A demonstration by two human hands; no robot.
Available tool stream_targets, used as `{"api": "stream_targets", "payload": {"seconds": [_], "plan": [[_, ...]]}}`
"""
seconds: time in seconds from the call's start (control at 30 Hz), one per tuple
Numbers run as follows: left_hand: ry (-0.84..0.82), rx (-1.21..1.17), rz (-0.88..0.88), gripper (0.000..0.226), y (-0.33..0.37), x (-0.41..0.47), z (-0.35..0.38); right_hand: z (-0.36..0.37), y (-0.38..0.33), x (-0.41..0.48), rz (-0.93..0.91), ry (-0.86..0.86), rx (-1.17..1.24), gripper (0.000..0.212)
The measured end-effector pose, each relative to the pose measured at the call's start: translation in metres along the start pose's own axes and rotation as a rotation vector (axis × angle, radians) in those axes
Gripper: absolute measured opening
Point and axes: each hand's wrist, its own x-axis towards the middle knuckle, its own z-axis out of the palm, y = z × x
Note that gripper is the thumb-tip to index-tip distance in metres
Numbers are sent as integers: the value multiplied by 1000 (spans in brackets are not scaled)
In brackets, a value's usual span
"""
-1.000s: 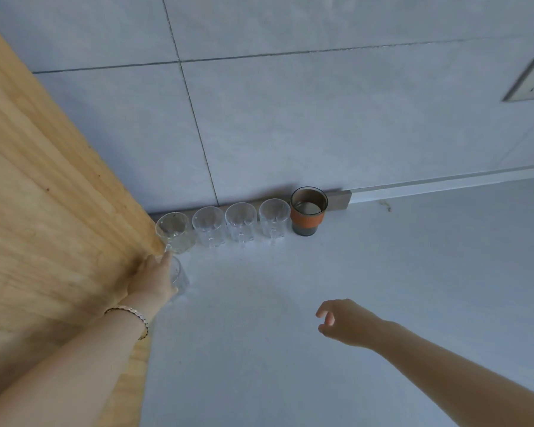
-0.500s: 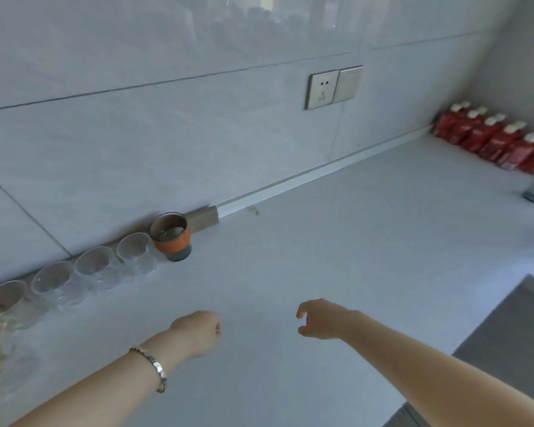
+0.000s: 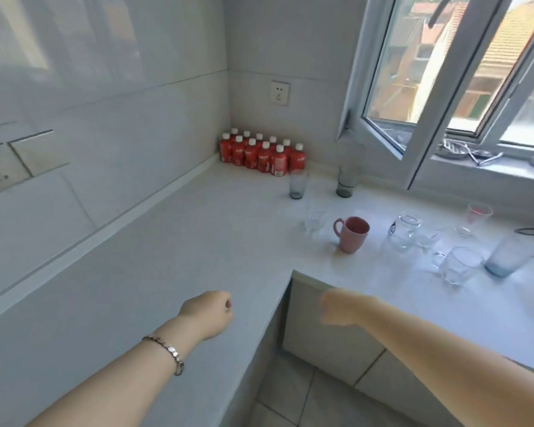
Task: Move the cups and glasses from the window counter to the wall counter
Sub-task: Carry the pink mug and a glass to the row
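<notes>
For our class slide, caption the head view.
Empty left hand and right hand hover before pink mug and glasses on window counter.

You are looking into a bright, daylit corner. Sun is pouring through the white-framed open window (image 3: 392, 72) at the upper right and bleaching the pale stone counter (image 3: 444, 306) beneath it. The glossy grey wall tiles (image 3: 111, 57) are throwing back soft vertical reflections. The clear glass mug (image 3: 458, 268) near the right edge is smearing with motion blur. Your right hand (image 3: 341, 309) is blurring too, while your left hand (image 3: 207, 314) is reading sharper. The wide lens is bending the window frame and counter edges. The pink ceramic mug (image 3: 352, 235) is casting only a faint shadow.
</notes>
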Motion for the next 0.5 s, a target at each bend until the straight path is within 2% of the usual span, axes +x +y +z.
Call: {"api": "stream_targets", "payload": {"seconds": [0.2,0.43,0.5], "plan": [[1,-26,56,28,94,75,-10,-29,124,29,226,164,192,37],[-41,-11,86,28,138,161,-8,-66,158,95,407,373,472,29],[-66,-13,91,27,144,192,-10,-80,154,121,484,428,636,49]]}}
